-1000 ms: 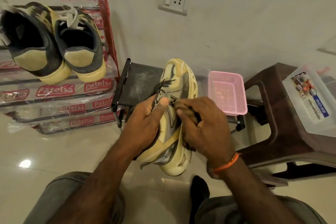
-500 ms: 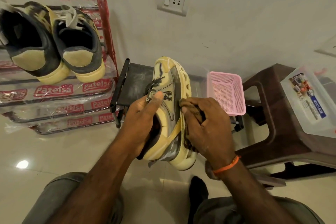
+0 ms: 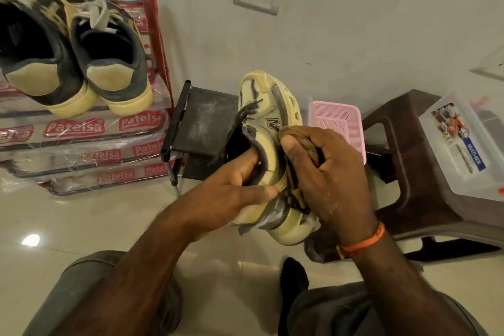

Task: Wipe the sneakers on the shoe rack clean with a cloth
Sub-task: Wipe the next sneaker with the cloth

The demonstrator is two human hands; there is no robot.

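Head view: our left hand point(image 3: 231, 185) grips the yellow sneaker point(image 3: 268, 128) at its collar over open floor; our right hand point(image 3: 327, 169) clutches the brown cloth point(image 3: 300, 142) against its side. Two dark sneakers point(image 3: 76, 63) sit on the "Patelsa"-wrapped shoe rack point(image 3: 81, 144); stool box point(image 3: 463, 144) reads "MULTI-BOX".

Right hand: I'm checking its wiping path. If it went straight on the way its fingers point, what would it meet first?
The sneaker: the right hand already presses the cloth against its side.
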